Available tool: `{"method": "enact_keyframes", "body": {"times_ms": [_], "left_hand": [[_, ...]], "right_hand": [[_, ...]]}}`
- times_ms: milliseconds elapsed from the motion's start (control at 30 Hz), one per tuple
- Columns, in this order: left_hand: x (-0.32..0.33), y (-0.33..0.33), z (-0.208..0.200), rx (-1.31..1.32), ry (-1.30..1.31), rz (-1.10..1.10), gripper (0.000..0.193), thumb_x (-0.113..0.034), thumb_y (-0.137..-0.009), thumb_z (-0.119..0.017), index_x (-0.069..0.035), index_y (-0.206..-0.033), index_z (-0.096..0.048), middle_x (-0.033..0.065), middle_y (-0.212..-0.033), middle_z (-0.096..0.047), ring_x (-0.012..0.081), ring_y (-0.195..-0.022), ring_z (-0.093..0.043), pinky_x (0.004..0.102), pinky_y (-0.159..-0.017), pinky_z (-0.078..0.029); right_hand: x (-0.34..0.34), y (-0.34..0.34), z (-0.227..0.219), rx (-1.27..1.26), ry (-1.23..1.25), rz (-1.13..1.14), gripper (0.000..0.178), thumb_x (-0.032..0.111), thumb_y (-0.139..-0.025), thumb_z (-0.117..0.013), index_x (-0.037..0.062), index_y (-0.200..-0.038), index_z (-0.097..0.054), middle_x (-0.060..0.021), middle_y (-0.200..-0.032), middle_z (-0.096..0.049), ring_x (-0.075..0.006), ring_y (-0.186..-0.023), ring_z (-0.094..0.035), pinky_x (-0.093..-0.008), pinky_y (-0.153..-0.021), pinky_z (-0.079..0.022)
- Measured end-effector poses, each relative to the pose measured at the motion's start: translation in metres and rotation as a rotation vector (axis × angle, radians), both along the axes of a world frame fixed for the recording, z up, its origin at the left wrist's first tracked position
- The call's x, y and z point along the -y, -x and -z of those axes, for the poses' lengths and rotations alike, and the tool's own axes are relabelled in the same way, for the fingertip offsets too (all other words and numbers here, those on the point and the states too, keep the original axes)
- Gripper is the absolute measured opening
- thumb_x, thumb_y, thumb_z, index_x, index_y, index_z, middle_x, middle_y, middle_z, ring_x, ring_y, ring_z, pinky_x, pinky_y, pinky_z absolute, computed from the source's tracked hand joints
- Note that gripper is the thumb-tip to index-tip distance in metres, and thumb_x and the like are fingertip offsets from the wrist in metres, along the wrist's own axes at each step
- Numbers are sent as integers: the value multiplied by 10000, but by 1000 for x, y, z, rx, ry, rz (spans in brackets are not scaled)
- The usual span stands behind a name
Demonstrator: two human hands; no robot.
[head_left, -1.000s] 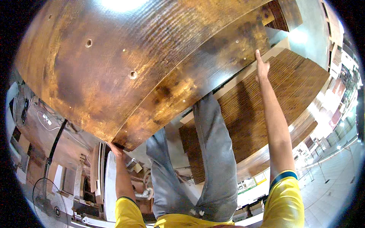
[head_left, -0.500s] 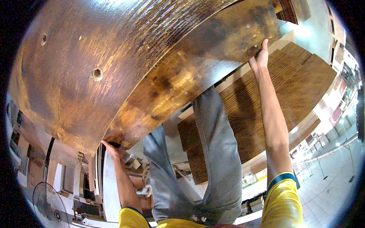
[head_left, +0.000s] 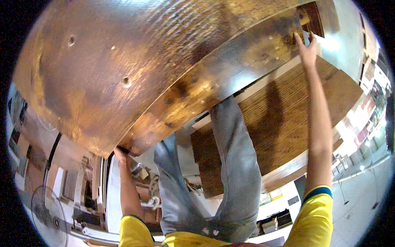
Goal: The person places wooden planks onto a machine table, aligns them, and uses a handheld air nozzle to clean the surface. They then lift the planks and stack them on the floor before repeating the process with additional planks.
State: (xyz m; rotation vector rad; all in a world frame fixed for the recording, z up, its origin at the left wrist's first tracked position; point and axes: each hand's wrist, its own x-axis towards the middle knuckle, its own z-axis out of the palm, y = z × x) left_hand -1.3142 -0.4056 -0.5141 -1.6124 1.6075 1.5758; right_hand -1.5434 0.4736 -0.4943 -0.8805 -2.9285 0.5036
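A large dark-brown wooden panel with drilled holes fills the upper left. Along its lower edge runs a long narrow brown board, blotched with lighter patches and shiny near its middle. My left hand grips the board's lower left corner; its fingers are partly hidden by the wood. At the other end, my right hand has thumb and fingers spread at the board's upper right corner. The thumb touches the wood, while the other fingertips reach past the end.
Ribbed brown panels lie low to the right of my legs. A fan stands at the lower left near wooden frames. Behind my left arm are a hose and small wood pieces. Pale floor extends right.
My right hand has moved from the board's lower edge up and right to its end, its fingers spreading. The panel and board have shifted slightly right in view. My left hand stays at its corner.
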Motion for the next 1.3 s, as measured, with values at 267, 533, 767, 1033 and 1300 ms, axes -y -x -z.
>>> {"method": "enact_keyframes", "body": {"times_ms": [267, 533, 767, 1033, 1300], "left_hand": [[23, -19, 26, 38, 154, -10, 965, -839, -966, -360, -49, -1499, -511, 122, -1426, -605, 319, -1259, -592, 466, -1113, -448], [84, -57, 52, -12, 148, -46, 861, -777, -1011, -371, -38, -1395, -589, 128, -1334, -648, 313, -1192, -611, 467, -1084, -456], [52, -31, 36, 30, -45, -40, 1000, -848, -969, -297, -56, -1565, -427, 143, -1576, -469, 352, -1406, -473, 509, -1204, -340], [27, -7, 43, 41, 9, -49, 984, -834, -979, -300, -55, -1567, -423, 142, -1579, -466, 351, -1410, -467, 506, -1204, -339], [18, -8, 42, 37, -10, -68, 969, -820, -989, -302, -53, -1569, -419, 141, -1582, -462, 350, -1414, -462, 503, -1205, -337]], "right_hand": [[-73, 41, 11, 565, 335, 92, 1192, 787, -791, -731, -125, -1505, -449, -249, -1487, -551, -331, -1390, -517, -423, -1184, -360], [-55, 42, 19, 488, 471, 119, 874, 681, -877, -735, -50, -1348, -650, -130, -1308, -673, -225, -1208, -591, -374, -1108, -402], [-43, 37, 4, 491, 370, 132, 972, 720, -902, -667, -66, -1462, -555, -188, -1464, -594, -279, -1359, -532, -391, -1168, -361], [-35, 47, 9, 459, 622, 262, 1044, 760, -930, -575, -69, -1549, -432, -200, -1599, -458, -303, -1493, -401, -387, -1243, -257], [-89, 35, 9, 356, 355, 233, 989, 776, -874, -651, -77, -1372, -597, -223, -1361, -612, -293, -1302, -542, -378, -1144, -372]]}}
